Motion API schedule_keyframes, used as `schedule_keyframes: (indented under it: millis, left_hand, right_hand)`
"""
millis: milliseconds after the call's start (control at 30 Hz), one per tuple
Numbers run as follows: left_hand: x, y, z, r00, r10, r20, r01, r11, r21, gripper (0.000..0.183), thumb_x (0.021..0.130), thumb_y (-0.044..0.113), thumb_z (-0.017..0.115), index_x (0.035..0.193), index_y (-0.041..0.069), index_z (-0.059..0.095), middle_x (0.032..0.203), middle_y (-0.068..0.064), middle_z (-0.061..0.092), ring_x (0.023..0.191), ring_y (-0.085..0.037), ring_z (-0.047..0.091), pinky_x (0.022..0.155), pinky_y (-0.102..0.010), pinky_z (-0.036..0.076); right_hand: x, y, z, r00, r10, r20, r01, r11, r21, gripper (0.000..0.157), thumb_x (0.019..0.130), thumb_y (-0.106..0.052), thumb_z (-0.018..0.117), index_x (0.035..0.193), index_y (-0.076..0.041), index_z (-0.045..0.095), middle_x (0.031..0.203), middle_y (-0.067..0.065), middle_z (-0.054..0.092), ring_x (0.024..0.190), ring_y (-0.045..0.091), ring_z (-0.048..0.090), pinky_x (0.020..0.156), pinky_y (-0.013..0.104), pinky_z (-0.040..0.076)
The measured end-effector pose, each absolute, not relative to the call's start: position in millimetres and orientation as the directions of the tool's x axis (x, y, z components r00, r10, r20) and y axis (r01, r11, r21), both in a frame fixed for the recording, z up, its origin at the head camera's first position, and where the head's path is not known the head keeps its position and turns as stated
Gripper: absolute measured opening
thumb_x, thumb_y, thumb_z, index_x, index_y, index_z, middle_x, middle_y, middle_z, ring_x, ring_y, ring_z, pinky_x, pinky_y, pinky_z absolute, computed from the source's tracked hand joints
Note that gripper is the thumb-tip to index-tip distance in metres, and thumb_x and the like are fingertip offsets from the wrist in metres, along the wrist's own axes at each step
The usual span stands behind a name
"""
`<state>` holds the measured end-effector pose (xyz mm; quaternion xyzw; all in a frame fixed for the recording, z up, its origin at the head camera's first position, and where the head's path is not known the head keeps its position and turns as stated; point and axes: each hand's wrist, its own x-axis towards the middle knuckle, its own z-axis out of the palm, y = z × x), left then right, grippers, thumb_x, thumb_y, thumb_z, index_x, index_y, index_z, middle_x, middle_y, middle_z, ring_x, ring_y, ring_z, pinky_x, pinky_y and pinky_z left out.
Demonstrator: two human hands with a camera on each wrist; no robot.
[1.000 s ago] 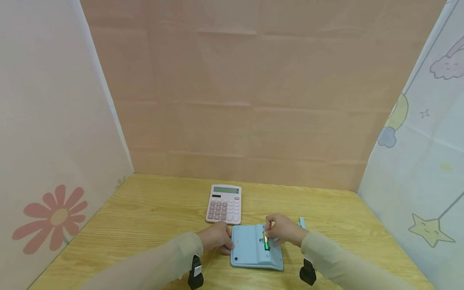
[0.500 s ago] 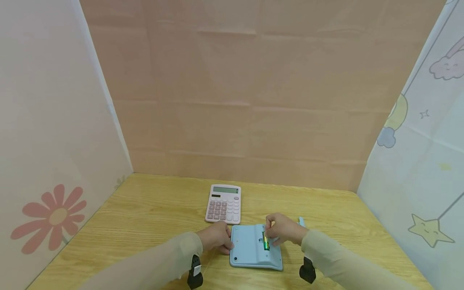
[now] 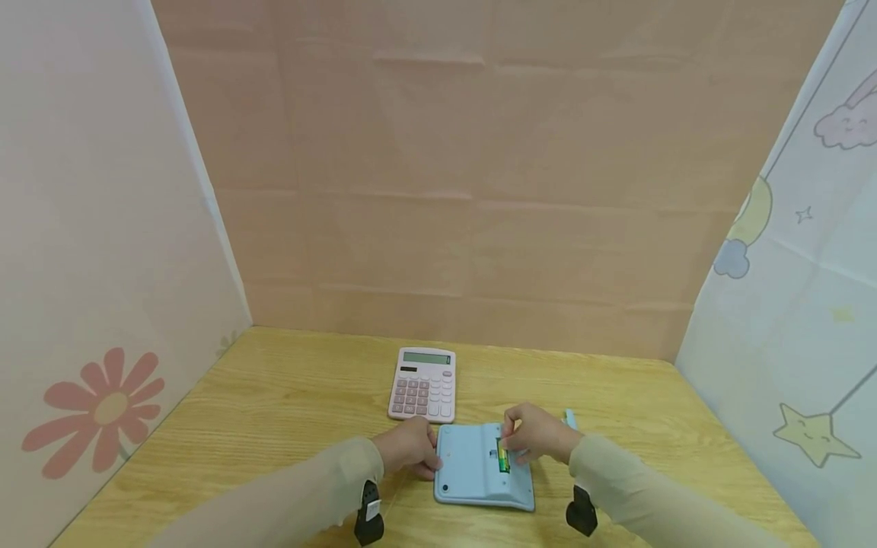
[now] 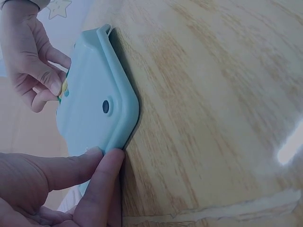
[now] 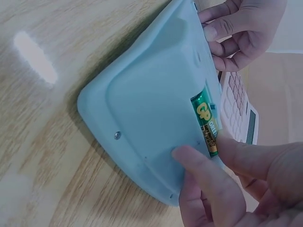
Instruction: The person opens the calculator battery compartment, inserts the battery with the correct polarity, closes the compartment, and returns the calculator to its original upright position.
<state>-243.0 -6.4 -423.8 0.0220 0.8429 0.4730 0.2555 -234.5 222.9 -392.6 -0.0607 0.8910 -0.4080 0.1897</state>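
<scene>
A light blue calculator [image 3: 466, 464] lies face down on the table, its back upward. A green and gold GP battery [image 5: 205, 123] sits in the open slot on its back. My left hand [image 3: 409, 447] pinches the calculator's left edge, thumb on the back and forefinger against the side. My right hand [image 3: 537, 434] is bent over the slot. One curled finger [image 5: 232, 146] presses on the battery's end, while the thumb [image 5: 203, 170] rests on the case beside it. The far end of the battery is partly hidden by this hand.
A pink calculator [image 3: 422, 386] lies face up just behind the blue one, its display lit. Beyond my right hand, a small light blue plastic piece [image 3: 571, 419] lies on the wooden table [image 3: 308, 380]. Fabric screens [image 3: 438, 190] stand around the table's back and sides.
My right hand has shifted very slightly at the battery, and the glint on the battery's label differs. The left hand and both calculators hold their places.
</scene>
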Motion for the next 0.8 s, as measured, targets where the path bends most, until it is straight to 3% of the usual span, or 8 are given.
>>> schedule_keyframes:
  millis: [433,800]
  left_hand:
    - [-243.7,-5.8,-422.6,-0.869,0.274,-0.412,-0.200,0.568,0.799,0.022,0.078,-0.010,0.072,0.087,-0.002,0.053,0.082,-0.014,0.057,0.064,-0.018,0.067,0.059,-0.026,0.060]
    - [-243.9,-5.6,-422.9,-0.867,0.272,-0.417,-0.205,0.570,0.796,0.023,0.079,-0.010,0.072,0.088,-0.002,0.052,0.082,-0.014,0.056,0.063,-0.018,0.066,0.059,-0.026,0.060]
  right_hand:
    - [-234.8,216.6,-386.8,-0.925,-0.245,-0.290,0.038,0.700,-0.714,0.017,0.084,0.006,0.068,0.078,0.001,0.053,0.086,0.011,0.063,0.067,0.018,0.059,0.059,0.036,0.061]
    - [-237.7,216.0,-388.9,-0.926,-0.226,-0.302,0.047,0.727,-0.686,0.015,0.084,0.007,0.067,0.078,0.001,0.055,0.086,0.010,0.062,0.069,0.019,0.062,0.060,0.035,0.062]
